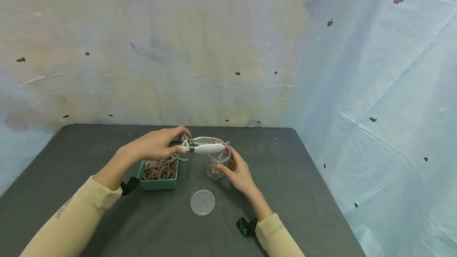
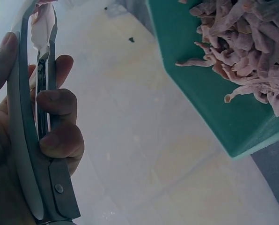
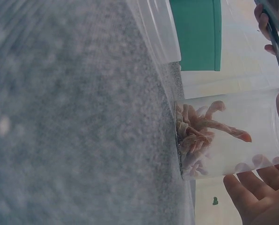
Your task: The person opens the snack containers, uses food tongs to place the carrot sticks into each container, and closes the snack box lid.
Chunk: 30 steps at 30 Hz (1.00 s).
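My left hand grips metal tongs with white tips, fingers and thumb on the two arms. A thin pinkish-brown strip shows at the tongs' tips, over the mouth of a clear jar. My right hand holds that jar by its side, thumb and fingers around the upper part. Several wrinkled strips lie in the jar's bottom in the right wrist view. Left of the jar stands a green box, heaped with similar brown strips; my left forearm reaches past it.
A round translucent lid lies on the dark grey table, in front of the jar. One loose strip is beside the box's right edge. Pale patterned sheeting hangs behind the table and to its right.
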Each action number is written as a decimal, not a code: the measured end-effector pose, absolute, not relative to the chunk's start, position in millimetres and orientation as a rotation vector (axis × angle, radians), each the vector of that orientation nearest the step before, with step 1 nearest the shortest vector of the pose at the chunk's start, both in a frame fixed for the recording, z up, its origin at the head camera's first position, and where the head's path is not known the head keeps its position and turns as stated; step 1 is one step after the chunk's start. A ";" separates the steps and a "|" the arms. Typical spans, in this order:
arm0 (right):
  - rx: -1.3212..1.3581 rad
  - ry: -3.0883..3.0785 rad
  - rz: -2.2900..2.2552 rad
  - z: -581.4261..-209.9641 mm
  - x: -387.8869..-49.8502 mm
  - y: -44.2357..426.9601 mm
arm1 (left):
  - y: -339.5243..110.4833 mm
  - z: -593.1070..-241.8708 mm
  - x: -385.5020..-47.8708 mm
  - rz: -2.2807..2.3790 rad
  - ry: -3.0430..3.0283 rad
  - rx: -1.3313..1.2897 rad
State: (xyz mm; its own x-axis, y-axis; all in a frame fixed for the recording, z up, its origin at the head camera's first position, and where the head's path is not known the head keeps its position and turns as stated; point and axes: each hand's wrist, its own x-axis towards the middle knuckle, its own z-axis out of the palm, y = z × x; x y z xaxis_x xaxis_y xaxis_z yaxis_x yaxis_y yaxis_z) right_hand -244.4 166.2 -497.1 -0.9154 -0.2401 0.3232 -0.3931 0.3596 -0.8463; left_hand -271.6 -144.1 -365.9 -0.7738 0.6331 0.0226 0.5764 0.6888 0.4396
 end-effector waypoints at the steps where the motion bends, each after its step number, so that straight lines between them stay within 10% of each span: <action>1: 0.577 -2.470 1.597 -496.9 -244.1 166.0 | -143.5 -366.5 -272.0 0.648 2.761 0.994; 30: 0.565 -2.484 1.585 -494.1 -242.9 163.9 | -152.9 -361.7 -267.7 0.636 2.774 0.963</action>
